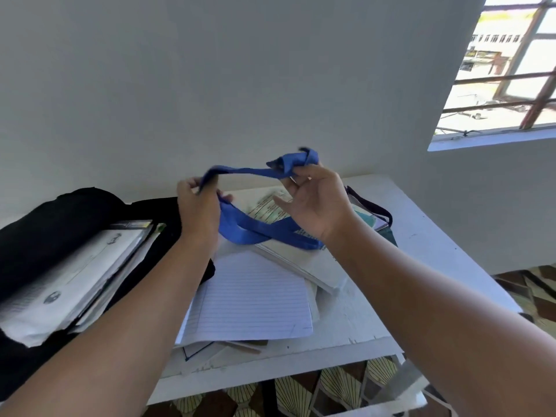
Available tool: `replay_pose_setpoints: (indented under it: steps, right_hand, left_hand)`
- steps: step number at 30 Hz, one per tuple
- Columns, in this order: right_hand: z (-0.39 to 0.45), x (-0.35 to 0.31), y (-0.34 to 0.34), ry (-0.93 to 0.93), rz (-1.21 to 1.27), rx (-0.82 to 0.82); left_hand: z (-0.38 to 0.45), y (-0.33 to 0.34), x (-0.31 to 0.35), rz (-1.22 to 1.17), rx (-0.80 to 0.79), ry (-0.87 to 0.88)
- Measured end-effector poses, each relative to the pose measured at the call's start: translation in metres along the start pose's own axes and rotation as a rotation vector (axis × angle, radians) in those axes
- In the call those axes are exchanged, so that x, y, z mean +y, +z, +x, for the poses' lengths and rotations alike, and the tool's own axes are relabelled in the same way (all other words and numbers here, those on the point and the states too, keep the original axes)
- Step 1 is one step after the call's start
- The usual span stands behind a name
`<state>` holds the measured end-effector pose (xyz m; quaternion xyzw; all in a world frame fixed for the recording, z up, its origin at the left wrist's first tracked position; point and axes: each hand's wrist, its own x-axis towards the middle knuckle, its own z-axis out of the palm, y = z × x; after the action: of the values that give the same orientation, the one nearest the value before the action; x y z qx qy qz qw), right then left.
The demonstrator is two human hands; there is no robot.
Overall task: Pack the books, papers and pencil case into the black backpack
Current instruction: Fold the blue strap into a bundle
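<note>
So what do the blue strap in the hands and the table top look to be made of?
The blue strap looks like flat woven fabric with a matte finish: it droops, twists and bunches limply between the left hand and the right hand. The table top looks like white-painted wood: matte, scuffed, with chipped paint along the front edge.

Two bare forearms enter from the bottom edge, one at each lower corner. No sleeves, cuffs or gloves visible anywhere up to the frame edge. Left hand (pixel 197 206): no ring, watch or band seen. Right hand (pixel 316 203): wrist and fingers likewise unadorned. Nails short, unpainted where visible.
</note>
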<state>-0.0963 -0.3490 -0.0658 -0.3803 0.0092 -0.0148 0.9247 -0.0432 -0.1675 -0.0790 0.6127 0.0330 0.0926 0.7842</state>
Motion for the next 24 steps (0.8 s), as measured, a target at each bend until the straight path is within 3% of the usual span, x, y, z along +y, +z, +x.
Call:
replay_pose_setpoints:
  steps: [4, 9, 13, 17, 21, 24]
  right_hand:
    - [-0.006, 0.008, -0.010, -0.001, -0.121, 0.000]
    - [-0.018, 0.015, -0.040, 0.091, -0.563, -0.029]
    - [-0.021, 0.008, -0.062, 0.093, -0.637, 0.150]
    - [-0.016, -0.004, -0.050, -0.064, -0.635, 0.332]
    - [-0.016, -0.014, -0.013, -0.217, -0.737, 0.212]
    - [-0.014, -0.017, 0.018, -0.226, -0.731, 0.053]
  left_hand:
    - [0.005, 0.012, 0.021, -0.052, 0.040, 0.133]
    - [0.007, 0.021, 0.037, 0.069, -0.006, 0.338]
    - [0.005, 0.025, 0.044, 0.213, -0.047, 0.477]
    - [0.000, 0.028, 0.054, 0.365, -0.151, 0.604]
    - [-0.002, 0.029, 0.057, 0.489, -0.308, 0.632]
    - [-0.006, 0.030, 0.061, 0.552, -0.411, 0.682]
